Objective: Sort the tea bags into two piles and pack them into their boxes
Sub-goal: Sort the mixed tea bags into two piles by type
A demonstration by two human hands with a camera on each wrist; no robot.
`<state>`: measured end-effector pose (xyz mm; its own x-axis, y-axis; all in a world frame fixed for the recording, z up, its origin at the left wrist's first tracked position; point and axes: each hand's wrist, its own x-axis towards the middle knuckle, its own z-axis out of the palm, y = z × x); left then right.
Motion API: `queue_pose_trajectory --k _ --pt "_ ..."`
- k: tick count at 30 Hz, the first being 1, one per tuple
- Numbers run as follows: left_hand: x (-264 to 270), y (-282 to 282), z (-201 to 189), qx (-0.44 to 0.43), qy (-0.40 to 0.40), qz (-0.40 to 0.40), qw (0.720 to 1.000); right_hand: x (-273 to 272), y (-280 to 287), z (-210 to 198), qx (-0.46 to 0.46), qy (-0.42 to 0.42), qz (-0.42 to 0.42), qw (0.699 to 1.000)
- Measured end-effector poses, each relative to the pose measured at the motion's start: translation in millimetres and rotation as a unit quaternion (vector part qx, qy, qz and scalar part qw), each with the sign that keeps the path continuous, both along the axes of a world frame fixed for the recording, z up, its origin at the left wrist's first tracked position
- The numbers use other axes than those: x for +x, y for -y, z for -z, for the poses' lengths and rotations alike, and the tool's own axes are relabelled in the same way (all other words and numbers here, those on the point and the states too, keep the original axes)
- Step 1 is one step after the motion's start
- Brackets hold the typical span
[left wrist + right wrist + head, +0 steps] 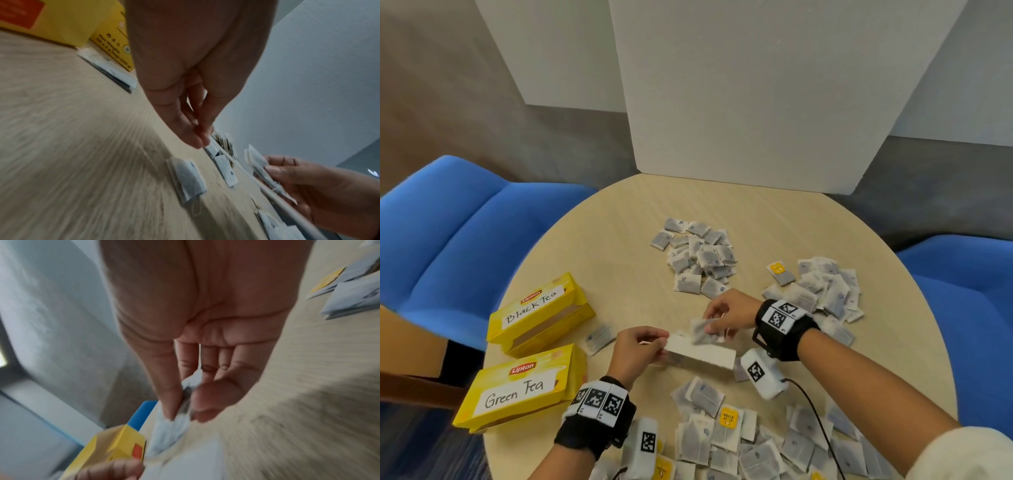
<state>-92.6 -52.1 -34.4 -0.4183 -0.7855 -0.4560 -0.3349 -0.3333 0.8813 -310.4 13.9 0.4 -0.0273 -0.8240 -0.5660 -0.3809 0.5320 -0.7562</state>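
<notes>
At the table's middle, my left hand point(659, 342) pinches the end of a flat white card point(702, 354), which shows edge-on in the left wrist view point(257, 181). My right hand point(712, 323) pinches a grey tea bag point(702, 331) by thumb and fingers just above the card; the right wrist view shows that bag point(170, 431) hanging from the fingertips point(170, 410). Two yellow boxes stand at the left, one labelled Black Tea point(539, 313), one labelled Green Tea point(520, 389). A single tea bag point(599, 337) lies beside the Black Tea box.
A heap of tea bags point(697, 257) lies at the far middle, another point(822, 291) at the right, and a broad spread point(756, 442) near the front edge. Blue chairs point(458, 236) flank the round table point(619, 240). A white panel point(756, 102) stands behind.
</notes>
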Motion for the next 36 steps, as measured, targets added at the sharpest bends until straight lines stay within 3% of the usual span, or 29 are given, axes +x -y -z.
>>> queue_pose_trajectory --k 3,7,11,13,17,19,23,26,32,34,36 --pt "7.1 5.6 3.8 -0.013 0.007 -0.047 0.999 -10.5 3.6 -0.6 -0.008 -0.005 0.087 0.996" --pt "15.6 7.5 12.5 0.004 0.026 -0.073 0.997 -26.5 7.4 5.5 -0.005 0.001 0.256 0.967" --pt "18.6 6.2 17.7 0.001 0.045 -0.116 0.992 -33.2 11.2 4.4 -0.001 -0.009 0.297 0.955" --pt "17.6 8.1 19.6 -0.016 0.048 -0.150 0.987 -34.5 17.3 -1.3 -0.063 -0.007 0.314 0.947" --pt "14.4 14.8 19.6 -0.049 0.028 -0.200 0.978 -35.0 33.3 -19.6 -0.205 0.145 0.400 0.881" --pt "13.9 17.0 16.8 -0.048 0.020 -0.213 0.976 -33.0 34.2 -24.0 -0.190 0.181 0.387 0.884" --pt "13.6 16.1 15.6 -0.059 0.024 -0.209 0.976 -25.3 17.8 -14.7 -0.109 0.077 0.292 0.947" --pt "15.5 11.3 16.5 -0.065 0.016 -0.174 0.982 -18.8 0.2 3.7 -0.052 0.021 0.226 0.973" --pt "0.1 -4.7 1.7 -0.023 -0.054 -0.015 0.998 12.3 -23.9 23.6 0.013 0.042 0.104 0.994" --pt "-6.7 -6.9 3.3 -0.038 -0.043 0.008 0.998 10.9 -29.6 29.1 -0.009 0.016 0.090 0.996" --pt "-11.7 -5.5 10.0 -0.088 0.025 0.029 0.995 1.3 -38.3 33.2 -0.029 -0.031 0.101 0.994"
